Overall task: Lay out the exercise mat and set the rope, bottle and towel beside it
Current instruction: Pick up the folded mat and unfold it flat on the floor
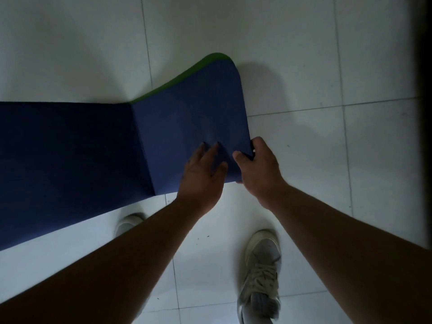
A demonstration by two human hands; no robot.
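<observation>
The blue foam exercise mat (187,127), green beneath, looks soft and light; the right hand (259,169) pinches its raised end edge, fingers curled; the left hand (201,176) rests flat, fingers straight.

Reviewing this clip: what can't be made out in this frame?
Head view only.
Mat: far end cut off by left frame edge.
Right hand: fingertips hidden behind the mat's lifted end.
Left shoe: mostly behind the left forearm.
Rope, bottle, towel: not in view.

White tile floor (292,54), thin dark grout lines, dim light; dark vertical edge (424,90) at right.
</observation>
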